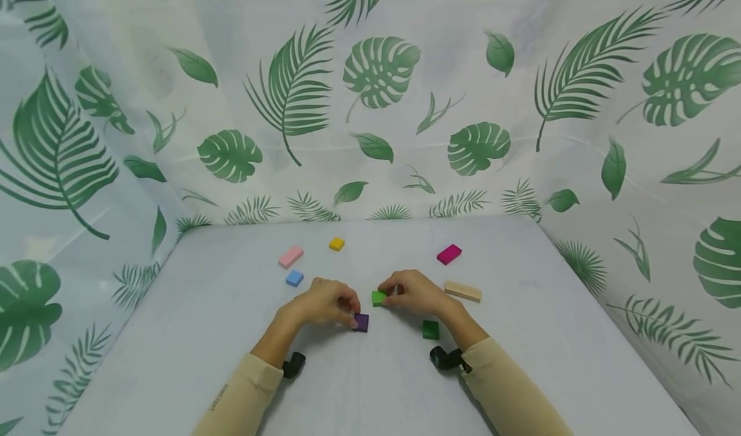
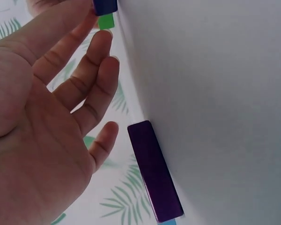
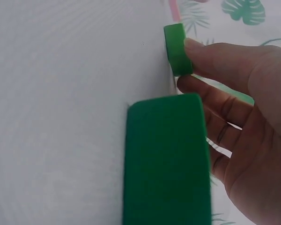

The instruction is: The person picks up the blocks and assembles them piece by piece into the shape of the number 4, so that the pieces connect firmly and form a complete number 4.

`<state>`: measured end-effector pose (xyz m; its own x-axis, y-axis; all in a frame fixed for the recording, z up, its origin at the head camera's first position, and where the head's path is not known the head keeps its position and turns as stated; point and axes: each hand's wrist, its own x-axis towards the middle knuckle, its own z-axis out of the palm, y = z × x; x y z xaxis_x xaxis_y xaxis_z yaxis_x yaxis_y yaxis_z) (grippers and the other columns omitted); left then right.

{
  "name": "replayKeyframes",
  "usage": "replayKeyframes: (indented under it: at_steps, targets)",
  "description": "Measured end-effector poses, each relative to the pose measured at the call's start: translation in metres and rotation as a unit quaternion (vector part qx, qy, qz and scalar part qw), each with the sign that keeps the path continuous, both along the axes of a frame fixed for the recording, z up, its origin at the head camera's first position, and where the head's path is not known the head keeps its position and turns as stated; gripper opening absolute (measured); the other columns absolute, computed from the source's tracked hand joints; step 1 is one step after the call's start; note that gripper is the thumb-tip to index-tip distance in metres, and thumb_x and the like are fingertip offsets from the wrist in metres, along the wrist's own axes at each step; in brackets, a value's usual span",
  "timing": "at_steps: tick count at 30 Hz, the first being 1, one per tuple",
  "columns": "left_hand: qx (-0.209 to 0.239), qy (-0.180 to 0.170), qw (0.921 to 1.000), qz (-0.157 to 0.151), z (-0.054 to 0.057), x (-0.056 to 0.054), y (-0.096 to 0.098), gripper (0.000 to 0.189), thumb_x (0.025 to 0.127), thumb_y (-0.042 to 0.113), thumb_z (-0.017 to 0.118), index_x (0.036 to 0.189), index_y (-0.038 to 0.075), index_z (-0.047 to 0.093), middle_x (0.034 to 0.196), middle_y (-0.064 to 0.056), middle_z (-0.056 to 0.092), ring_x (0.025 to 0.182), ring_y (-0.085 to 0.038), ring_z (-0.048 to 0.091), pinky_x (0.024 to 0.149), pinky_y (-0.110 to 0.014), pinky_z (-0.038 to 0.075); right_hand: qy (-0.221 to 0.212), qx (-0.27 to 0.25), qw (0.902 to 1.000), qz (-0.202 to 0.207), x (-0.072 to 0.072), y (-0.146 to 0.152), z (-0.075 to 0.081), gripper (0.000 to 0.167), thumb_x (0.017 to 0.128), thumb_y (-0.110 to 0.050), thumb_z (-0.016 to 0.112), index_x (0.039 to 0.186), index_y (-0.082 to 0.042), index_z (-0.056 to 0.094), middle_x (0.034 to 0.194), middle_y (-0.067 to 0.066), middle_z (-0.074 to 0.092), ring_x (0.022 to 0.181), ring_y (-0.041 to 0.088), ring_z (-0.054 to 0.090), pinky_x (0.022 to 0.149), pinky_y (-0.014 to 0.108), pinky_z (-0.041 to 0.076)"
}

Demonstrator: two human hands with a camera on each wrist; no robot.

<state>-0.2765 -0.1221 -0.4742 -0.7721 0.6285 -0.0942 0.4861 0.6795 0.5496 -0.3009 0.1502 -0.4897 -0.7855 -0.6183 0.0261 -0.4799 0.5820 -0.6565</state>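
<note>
- Table (image 1: 370,384): white and broad; blocks probably slide on it under a light sideways push.
- Left hand (image 1: 328,301): thumb and index finger pinch the purple block at its left side; the other fingers are slightly apart and hold nothing.
- Right hand (image 1: 415,291): thumb and index finger clamp the lime block from its right side; the other fingers are bent loosely, holding nothing.
- Wood bar (image 1: 463,291): lies right of the right hand; likely light and stiff, best taken across its narrow width, mid-length.
- Long purple block (image 2: 155,171): beside the left palm in the left wrist view; smooth-looking, so perhaps a little slippery.
- Pink block (image 1: 291,256) and magenta block (image 1: 449,254): beyond the hands, left and right; long sides should suit a pinch.
- Dark green block (image 1: 430,330): near the right wrist; flat, with rounded corners, probably hard to chip.
- Purple block (image 1: 362,323): between the hands, nearer the person than lime; should be light and rigid. Opposite edges give the surest hold, top left free. Whether it touches the table, I cannot tell.
- Lime block (image 1: 378,298): just beyond purple, apart from it; likely as light, and low enough that only fingertips fit.
- Blue block (image 1: 294,278) and yellow block (image 1: 337,244): small, farther off; fingertip pinch on the sides.
</note>
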Motion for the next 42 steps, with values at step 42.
replayKeyframes:
  at_steps: [42]
  targets:
    - [0.030,0.022,0.9992,0.018,-0.004,0.007,0.022,0.017,0.088,0.029,0.085,0.099,0.018,0.077,0.079,0.014,0.065,0.075,-0.005,0.056,0.081,-0.029,0.044,0.006,-0.026,0.9996,0.000,-0.001,0.005,-0.006,0.022,0.093,-0.020,0.079,0.114,-0.011,0.079,0.100,-0.005,0.076,0.083,0.009,0.059,0.072,0.025,0.050]
